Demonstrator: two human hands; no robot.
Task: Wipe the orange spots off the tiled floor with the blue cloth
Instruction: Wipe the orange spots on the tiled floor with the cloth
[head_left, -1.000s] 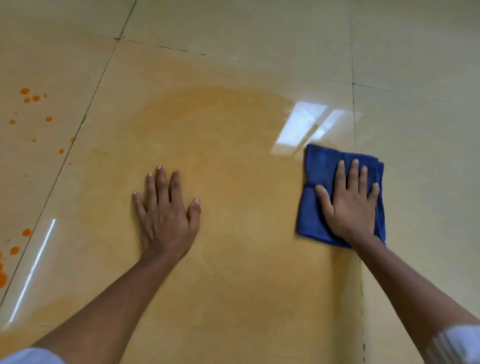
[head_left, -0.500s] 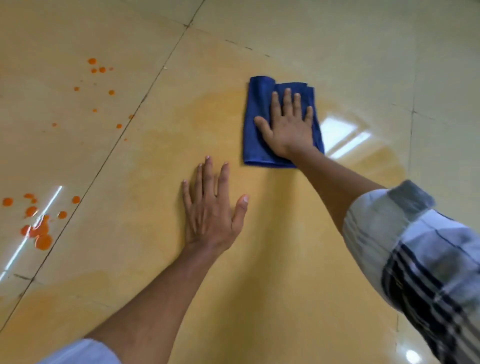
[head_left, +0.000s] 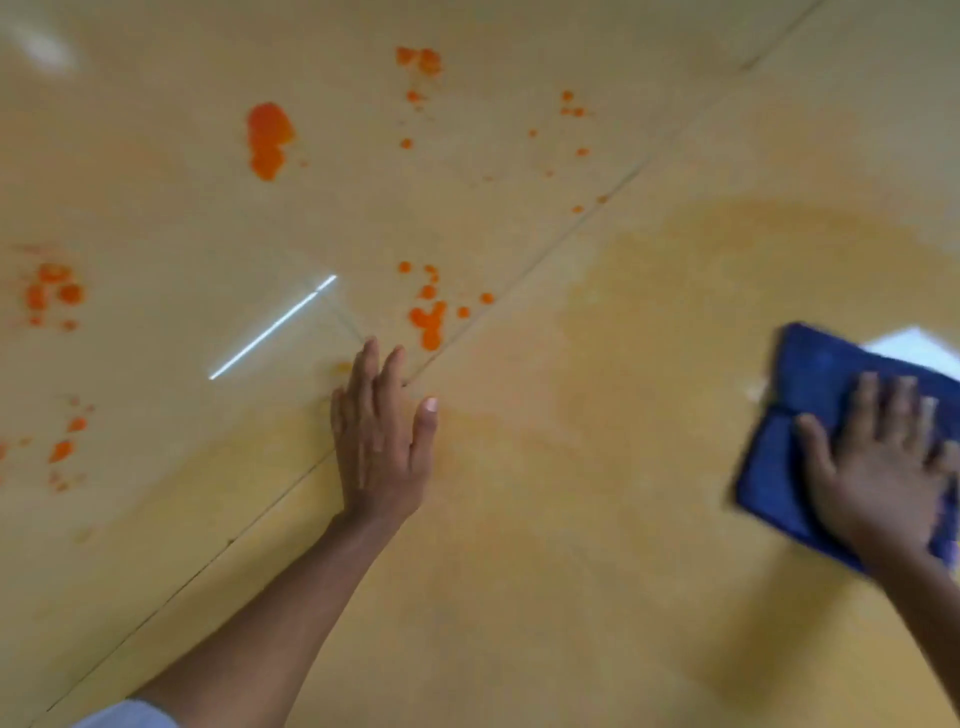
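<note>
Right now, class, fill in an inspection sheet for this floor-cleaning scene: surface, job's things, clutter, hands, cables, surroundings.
Surface: glossy cream tiled floor with dark grout lines; a broad yellowish wet smear covers the tile on the right.
Job's things: folded blue cloth lies flat at the right edge; orange spots remain in several clusters on the left tile, one cluster just beyond the left fingertips.
Clutter: nothing seen.
Hands: left hand flat on the floor, fingers straight, across a grout line; right hand pressed flat on the cloth, blurred.
Cables: nothing seen.
Surroundings: light reflections on the tiles; nothing else seen.
</note>
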